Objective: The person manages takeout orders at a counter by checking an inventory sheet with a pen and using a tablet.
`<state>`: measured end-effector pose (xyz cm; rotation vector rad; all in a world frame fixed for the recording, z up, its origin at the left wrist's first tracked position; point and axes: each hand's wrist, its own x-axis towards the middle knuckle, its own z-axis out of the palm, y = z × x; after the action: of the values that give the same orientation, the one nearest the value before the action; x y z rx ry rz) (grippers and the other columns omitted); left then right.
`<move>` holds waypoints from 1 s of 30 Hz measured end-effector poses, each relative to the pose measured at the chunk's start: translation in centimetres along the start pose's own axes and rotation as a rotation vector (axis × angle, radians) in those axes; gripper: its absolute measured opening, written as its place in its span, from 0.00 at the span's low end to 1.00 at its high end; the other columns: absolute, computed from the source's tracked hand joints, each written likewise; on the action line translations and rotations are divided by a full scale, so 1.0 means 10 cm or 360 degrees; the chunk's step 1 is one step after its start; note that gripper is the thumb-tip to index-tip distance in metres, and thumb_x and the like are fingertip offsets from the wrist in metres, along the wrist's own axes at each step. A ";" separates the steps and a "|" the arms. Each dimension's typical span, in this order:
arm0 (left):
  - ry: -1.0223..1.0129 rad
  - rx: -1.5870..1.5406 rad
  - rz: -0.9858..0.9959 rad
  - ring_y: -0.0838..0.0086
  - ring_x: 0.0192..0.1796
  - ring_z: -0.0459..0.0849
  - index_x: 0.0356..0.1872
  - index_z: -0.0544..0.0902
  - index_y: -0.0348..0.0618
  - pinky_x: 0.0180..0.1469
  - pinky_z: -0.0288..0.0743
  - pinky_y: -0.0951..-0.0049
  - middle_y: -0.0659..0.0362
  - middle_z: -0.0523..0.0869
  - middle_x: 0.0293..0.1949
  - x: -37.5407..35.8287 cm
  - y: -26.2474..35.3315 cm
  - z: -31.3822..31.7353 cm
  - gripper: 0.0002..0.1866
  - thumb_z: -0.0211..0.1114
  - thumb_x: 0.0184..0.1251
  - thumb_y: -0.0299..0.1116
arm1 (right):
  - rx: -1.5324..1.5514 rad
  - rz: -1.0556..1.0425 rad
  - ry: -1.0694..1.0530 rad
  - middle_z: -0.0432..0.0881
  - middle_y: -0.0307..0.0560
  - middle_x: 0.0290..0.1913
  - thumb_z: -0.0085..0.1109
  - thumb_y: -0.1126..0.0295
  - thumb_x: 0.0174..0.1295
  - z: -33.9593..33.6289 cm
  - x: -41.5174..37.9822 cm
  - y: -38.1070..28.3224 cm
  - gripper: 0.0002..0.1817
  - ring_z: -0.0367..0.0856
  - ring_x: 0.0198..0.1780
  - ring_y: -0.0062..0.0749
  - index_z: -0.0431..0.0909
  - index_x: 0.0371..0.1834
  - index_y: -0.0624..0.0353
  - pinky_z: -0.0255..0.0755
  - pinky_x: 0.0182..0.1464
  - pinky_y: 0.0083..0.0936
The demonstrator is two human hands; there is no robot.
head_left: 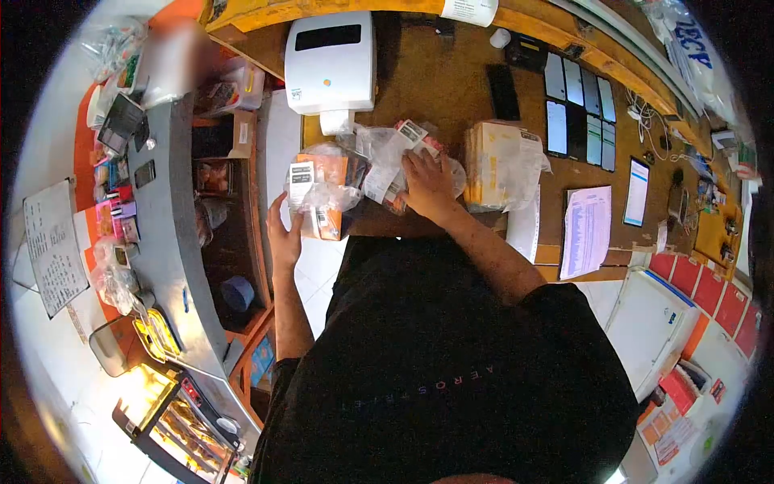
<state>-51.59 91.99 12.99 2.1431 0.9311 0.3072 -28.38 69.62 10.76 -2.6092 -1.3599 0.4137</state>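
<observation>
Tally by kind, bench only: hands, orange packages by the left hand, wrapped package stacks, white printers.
Hands: 2 (left hand, right hand)
Orange package by left hand: 1
Wrapped package stack: 1
White printer: 1
Total: 5

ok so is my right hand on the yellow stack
No, your right hand rests on the plastic-wrapped bundle left of the yellow stack.

You are facing a wooden counter; left of it, a grey counter is standing and a whiteboard is hanging.
</observation>
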 end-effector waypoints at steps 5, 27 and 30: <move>0.0049 -0.0055 0.0042 0.55 0.61 0.71 0.60 0.71 0.37 0.64 0.61 0.61 0.47 0.75 0.57 0.09 0.01 -0.01 0.23 0.61 0.65 0.33 | 0.0023 0.0026 0.0003 0.66 0.47 0.66 0.67 0.52 0.49 -0.07 0.01 -0.01 0.40 0.62 0.68 0.46 0.65 0.64 0.60 0.48 0.69 0.57; -0.0121 0.0270 0.0798 0.53 0.53 0.77 0.49 0.77 0.35 0.56 0.68 0.58 0.46 0.80 0.49 0.90 1.92 0.49 0.15 0.63 0.61 0.29 | 0.0073 0.0803 0.0138 0.54 0.58 0.72 0.57 0.42 0.57 -0.49 -0.70 1.12 0.47 0.50 0.74 0.51 0.53 0.72 0.59 0.51 0.69 0.51; -0.0633 0.0352 0.0599 0.54 0.51 0.79 0.47 0.78 0.42 0.55 0.71 0.60 0.49 0.82 0.47 0.61 2.26 0.83 0.16 0.65 0.57 0.29 | -0.0003 0.0833 0.0219 0.59 0.57 0.70 0.57 0.39 0.55 -0.38 -0.67 1.17 0.43 0.59 0.70 0.53 0.60 0.68 0.57 0.57 0.65 0.53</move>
<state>-31.53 81.70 23.35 2.4581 0.3450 -0.0480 -21.76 57.40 12.19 -2.9095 -0.6223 0.2874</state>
